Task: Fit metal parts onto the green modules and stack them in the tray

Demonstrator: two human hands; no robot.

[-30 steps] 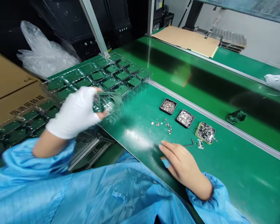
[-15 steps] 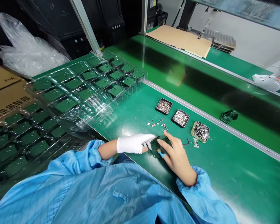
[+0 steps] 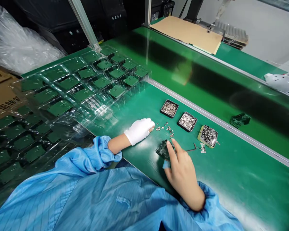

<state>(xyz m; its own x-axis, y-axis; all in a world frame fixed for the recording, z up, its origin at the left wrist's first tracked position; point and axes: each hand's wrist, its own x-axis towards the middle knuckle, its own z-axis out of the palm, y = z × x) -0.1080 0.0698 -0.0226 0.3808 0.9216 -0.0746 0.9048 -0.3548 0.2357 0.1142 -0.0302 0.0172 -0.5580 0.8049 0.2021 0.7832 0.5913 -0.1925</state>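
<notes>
My left hand [image 3: 139,131], in a white glove with bare fingertips, rests on the green table. Its fingers are pinched together at a small bright metal part [image 3: 153,128], mostly hidden by the fingertips. Right beside them lie several loose small metal parts [image 3: 169,129]. A dark green-black block [image 3: 162,149], perhaps a board assembly, sits on the table in front of me. Over its right side is my bare right hand [image 3: 181,165], fingers stretched and apart, the fingertips at its edge. Blue tape [image 3: 166,164] wraps the thumb.
Three small trays of metal pieces [image 3: 169,108] [image 3: 187,121] [image 3: 208,136] stand in a row beyond. A hex key [image 3: 192,148] and metal bits [image 3: 203,148] lie right of my hand. Clear plastic trays with green boards [image 3: 117,91] fill the left. A metal rail [image 3: 195,107] edges the work area.
My left hand has left the block and moved forward to the loose metal parts. My right hand has loosened its hold, and the block now sits on the table.
</notes>
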